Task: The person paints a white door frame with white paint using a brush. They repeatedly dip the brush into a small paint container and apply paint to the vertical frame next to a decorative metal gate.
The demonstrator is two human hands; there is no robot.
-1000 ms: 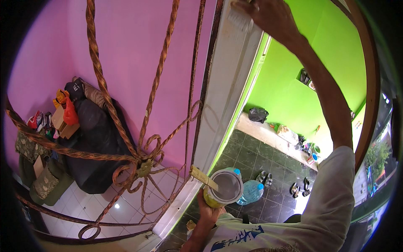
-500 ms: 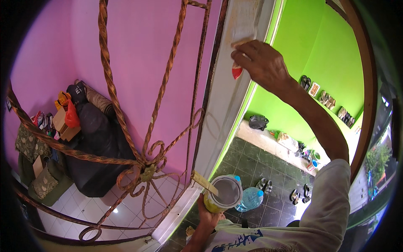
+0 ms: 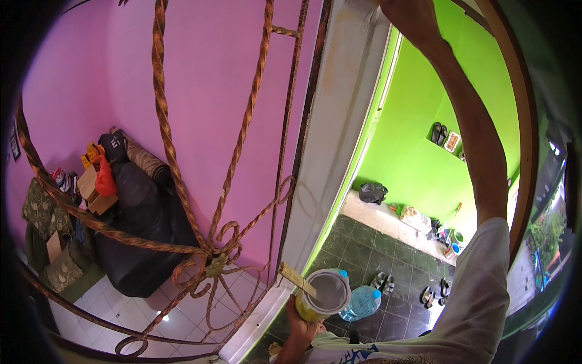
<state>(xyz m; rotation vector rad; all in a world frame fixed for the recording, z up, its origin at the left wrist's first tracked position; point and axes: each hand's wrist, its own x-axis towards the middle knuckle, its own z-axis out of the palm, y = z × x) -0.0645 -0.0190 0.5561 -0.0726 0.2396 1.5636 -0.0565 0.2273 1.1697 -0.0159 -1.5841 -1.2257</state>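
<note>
Low in the middle, my left hand (image 3: 301,327) is wrapped round a yellow-green paint can (image 3: 311,314) holding grey paint. A flat wooden stick (image 3: 296,278) leans out over the can's rim toward the frame. My right arm stretches up to the top edge, where my right hand (image 3: 413,19) lies against the upper part of a whitish door or window frame (image 3: 339,100). Its fingertips are cut off by the picture's edge. The paintbrush with a red handle, pinched in that hand half a second ago, is out of sight here.
A rusty twisted iron grille (image 3: 216,262) spans the left side, before a pink room with a dark covered heap (image 3: 142,242). On the right, a large clear blue bottle (image 3: 362,303) and sandals (image 3: 428,296) are on dark tiles. A small shoe shelf (image 3: 448,144) hangs on the green wall.
My right hand has moved up along the frame, taking the paintbrush out of view. My left hand and the can have stayed nearly in place. The view has shifted slightly.
</note>
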